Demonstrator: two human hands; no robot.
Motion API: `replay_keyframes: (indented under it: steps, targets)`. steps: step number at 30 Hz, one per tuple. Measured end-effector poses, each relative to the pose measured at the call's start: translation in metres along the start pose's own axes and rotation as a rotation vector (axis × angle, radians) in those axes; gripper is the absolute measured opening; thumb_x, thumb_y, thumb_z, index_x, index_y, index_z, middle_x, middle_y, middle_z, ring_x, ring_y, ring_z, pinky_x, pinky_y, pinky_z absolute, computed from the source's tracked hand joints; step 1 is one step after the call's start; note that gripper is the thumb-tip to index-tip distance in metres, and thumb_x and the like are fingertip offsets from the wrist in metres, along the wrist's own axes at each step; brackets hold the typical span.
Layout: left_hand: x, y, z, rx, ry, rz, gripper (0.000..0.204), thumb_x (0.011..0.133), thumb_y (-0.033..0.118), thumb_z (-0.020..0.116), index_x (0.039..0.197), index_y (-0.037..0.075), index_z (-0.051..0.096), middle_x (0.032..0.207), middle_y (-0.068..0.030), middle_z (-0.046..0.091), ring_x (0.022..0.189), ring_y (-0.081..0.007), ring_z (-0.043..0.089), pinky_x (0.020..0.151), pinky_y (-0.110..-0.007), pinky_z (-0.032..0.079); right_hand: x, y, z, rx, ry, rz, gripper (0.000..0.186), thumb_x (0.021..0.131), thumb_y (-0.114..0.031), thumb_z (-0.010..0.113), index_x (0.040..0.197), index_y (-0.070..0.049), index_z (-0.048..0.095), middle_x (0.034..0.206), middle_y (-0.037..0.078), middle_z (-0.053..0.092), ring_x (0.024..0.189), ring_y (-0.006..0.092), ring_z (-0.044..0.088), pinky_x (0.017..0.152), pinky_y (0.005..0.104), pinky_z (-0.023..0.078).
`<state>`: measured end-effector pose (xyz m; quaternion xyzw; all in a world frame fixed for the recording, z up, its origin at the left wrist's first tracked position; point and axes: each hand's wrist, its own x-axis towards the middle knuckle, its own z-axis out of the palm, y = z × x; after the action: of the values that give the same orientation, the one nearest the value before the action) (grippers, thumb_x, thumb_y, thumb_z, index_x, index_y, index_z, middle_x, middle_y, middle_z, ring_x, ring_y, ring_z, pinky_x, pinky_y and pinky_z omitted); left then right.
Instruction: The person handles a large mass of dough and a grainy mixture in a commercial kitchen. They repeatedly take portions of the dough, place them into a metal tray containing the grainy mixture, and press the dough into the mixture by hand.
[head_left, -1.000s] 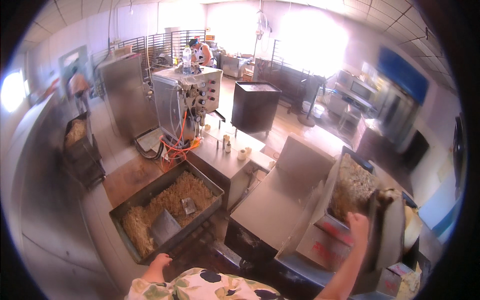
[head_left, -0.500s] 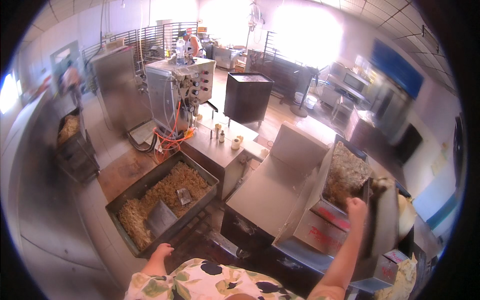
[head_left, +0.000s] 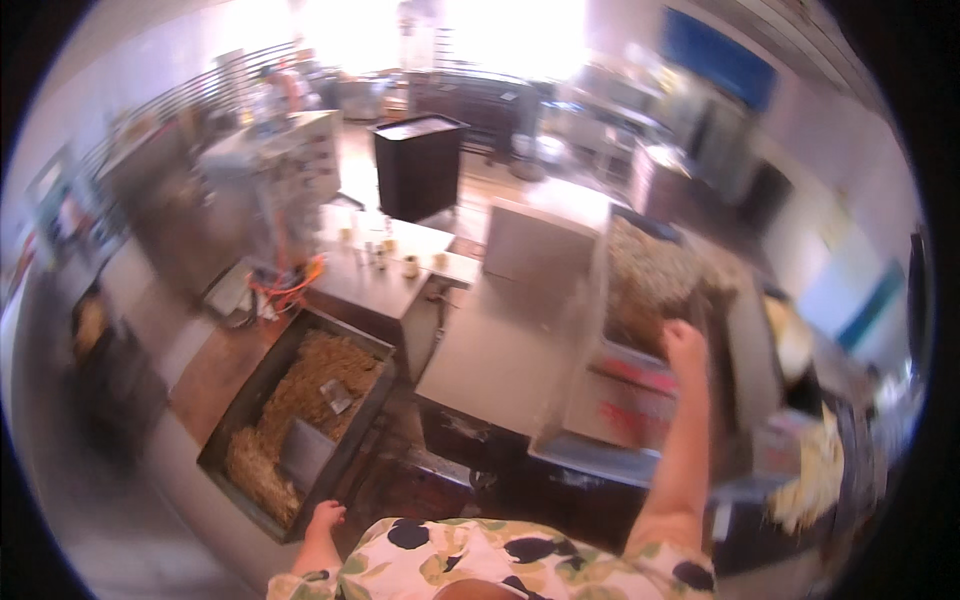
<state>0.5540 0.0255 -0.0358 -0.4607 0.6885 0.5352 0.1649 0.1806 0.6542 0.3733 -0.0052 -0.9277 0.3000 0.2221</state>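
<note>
My right hand [head_left: 684,345] is closed at the near right edge of a metal tub [head_left: 603,270] on the right. Inside this tub lies a pale, crumbly mixture [head_left: 650,262], browner at its near end. Some of it reaches past the tub's right side, where blur hides the detail. My left hand [head_left: 328,515] hangs low beside the near corner of a deep dark tray [head_left: 232,492], its fingers loosely curled with nothing visible in them. Brown shredded filling [head_left: 315,375] fills the tray, with a flat metal scoop [head_left: 307,455] and a small metal piece [head_left: 337,395] on top.
A steel surface [head_left: 500,350] with a raised back plate lies between tray and tub. Behind it are a bench [head_left: 365,290] with small cylindrical parts, an orange hose [head_left: 285,293] and a dark cart [head_left: 418,170]. Pale yellow sheets [head_left: 808,475] hang at the right. Another person [head_left: 290,88] stands far back.
My view has swung right, so the room shifts left and blurs. My right hand has moved slightly farther away along the tub's side. The left hand stays low by the tray.
</note>
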Motion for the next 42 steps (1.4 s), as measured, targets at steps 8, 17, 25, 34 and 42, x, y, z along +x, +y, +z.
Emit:
replay_keyframes:
  steps: [8, 17, 25, 34, 42]
  targets:
    - [-0.008, 0.006, -0.007, 0.008, -0.096, -0.043, 0.045, 0.081, 0.013, 0.066, 0.125, 0.005, 0.057, 0.084, -0.0074, 0.066, 0.065, -0.0196, 0.066, 0.049, -0.031, 0.045, -0.006, -0.014, -0.003, 0.211, -0.050, 0.211, 0.022, 0.087, -0.015, 0.055, 0.099, -0.003, 0.070, 0.076, 0.011, 0.071, 0.069, 0.0178, 0.068, 0.065, 0.0323, 0.051]
    - [-0.008, 0.029, 0.004, -0.078, -0.094, 0.010, 0.046, 0.083, 0.009, 0.066, 0.127, 0.001, 0.054, 0.088, -0.0104, 0.066, 0.066, -0.0203, 0.065, 0.055, -0.035, 0.051, -0.006, -0.014, -0.004, 0.116, -0.052, 0.232, 0.024, 0.088, -0.028, 0.061, 0.091, -0.007, 0.072, 0.067, 0.007, 0.068, 0.064, 0.0202, 0.066, 0.062, 0.0335, 0.049]
    - [0.016, 0.030, 0.010, 0.049, -0.179, -0.035, 0.047, 0.082, 0.012, 0.066, 0.127, 0.005, 0.055, 0.092, -0.0090, 0.067, 0.070, -0.0199, 0.067, 0.052, -0.032, 0.048, -0.006, -0.017, -0.005, 0.026, -0.020, 0.225, 0.037, 0.089, -0.039, 0.060, 0.075, -0.005, 0.066, 0.063, 0.010, 0.064, 0.064, 0.0289, 0.064, 0.062, 0.0406, 0.047]
    - [0.046, 0.025, 0.020, -0.161, -0.173, -0.017, 0.048, 0.081, 0.010, 0.065, 0.128, 0.004, 0.056, 0.088, -0.0104, 0.068, 0.066, -0.0227, 0.066, 0.052, -0.038, 0.051, -0.002, -0.017, -0.001, -0.069, 0.040, 0.199, 0.046, 0.089, -0.045, 0.059, 0.074, -0.002, 0.062, 0.071, 0.021, 0.060, 0.069, 0.0400, 0.058, 0.062, 0.0470, 0.044]
    - [0.059, 0.017, 0.022, 0.262, -0.113, 0.224, 0.020, 0.079, 0.017, 0.062, 0.088, 0.000, 0.064, 0.067, -0.0096, 0.063, 0.058, -0.0207, 0.061, 0.055, -0.039, 0.048, -0.004, 0.008, 0.010, -0.148, 0.067, 0.083, 0.054, 0.092, -0.049, 0.055, 0.068, 0.000, 0.057, 0.060, 0.016, 0.052, 0.056, 0.0249, 0.048, 0.057, 0.0400, 0.039]
